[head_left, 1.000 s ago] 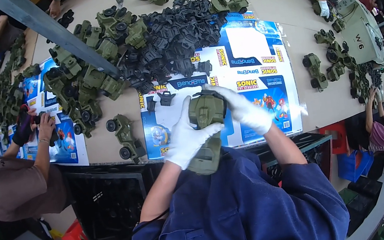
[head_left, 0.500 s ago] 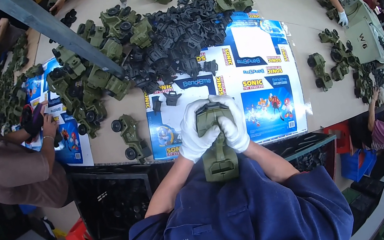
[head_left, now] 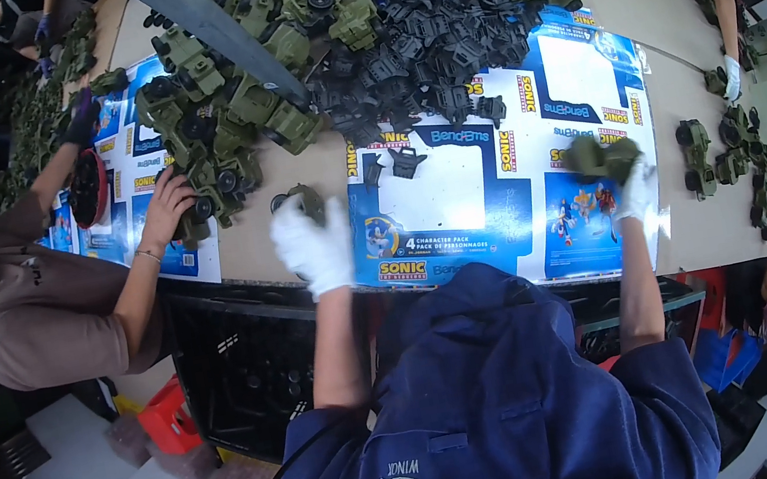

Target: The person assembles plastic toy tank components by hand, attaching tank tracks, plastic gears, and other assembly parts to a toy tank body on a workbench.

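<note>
My right hand, white-gloved, grips an olive-green toy jeep above the right part of the printed sheets; motion blurs both. My left hand, also gloved, is closed over another toy jeep just left of the sheets. That jeep is mostly hidden under the glove, with only its far end showing. Ahead lies a heap of small black plastic parts. Two loose black parts rest on the printed sheets, nearer to me than the heap.
Many green toy jeeps are piled at the left, beside a grey metal post. A co-worker's hand touches that pile. More jeeps stand at the right. Black crates sit below the table edge.
My hands have parted from the jeep they held together before my chest. The right hand has carried a jeep to the right; the left has reached left onto another. The view has shifted.
</note>
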A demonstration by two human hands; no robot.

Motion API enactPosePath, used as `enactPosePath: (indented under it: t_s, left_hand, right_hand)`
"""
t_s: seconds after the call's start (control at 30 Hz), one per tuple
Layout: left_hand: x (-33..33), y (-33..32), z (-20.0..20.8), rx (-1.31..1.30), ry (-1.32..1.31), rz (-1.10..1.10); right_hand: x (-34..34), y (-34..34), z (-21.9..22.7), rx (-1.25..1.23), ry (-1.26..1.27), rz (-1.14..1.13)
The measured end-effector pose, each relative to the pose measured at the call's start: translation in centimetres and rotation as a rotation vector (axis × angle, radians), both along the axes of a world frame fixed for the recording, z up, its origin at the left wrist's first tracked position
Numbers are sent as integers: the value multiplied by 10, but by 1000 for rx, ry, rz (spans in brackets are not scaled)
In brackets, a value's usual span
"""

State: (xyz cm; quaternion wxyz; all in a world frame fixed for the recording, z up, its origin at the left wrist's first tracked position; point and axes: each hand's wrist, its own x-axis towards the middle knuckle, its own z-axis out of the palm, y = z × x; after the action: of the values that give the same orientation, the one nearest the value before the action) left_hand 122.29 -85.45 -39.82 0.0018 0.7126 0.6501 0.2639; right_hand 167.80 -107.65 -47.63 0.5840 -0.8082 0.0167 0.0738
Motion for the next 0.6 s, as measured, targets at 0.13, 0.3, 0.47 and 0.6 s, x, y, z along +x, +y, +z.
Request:
enactPosePath:
  t_s: [0.13,0.3,0.47,0.6]
  left_hand:
    - [-67,21,-40,-683,-495,206]
    - [-80,18,-63,-857,-663,27]
    - [-69,1,-54,-950,-842,82]
    - [-47,2,-22,-878,-475,61]
  right_hand:
    - [-11,21,46,-677,-734,64]
    - [-153,128,38,-188,-652,1152]
    - [-235,201,17,-251,-830,1357]
    - [-231,205,20,-464,-683,1507]
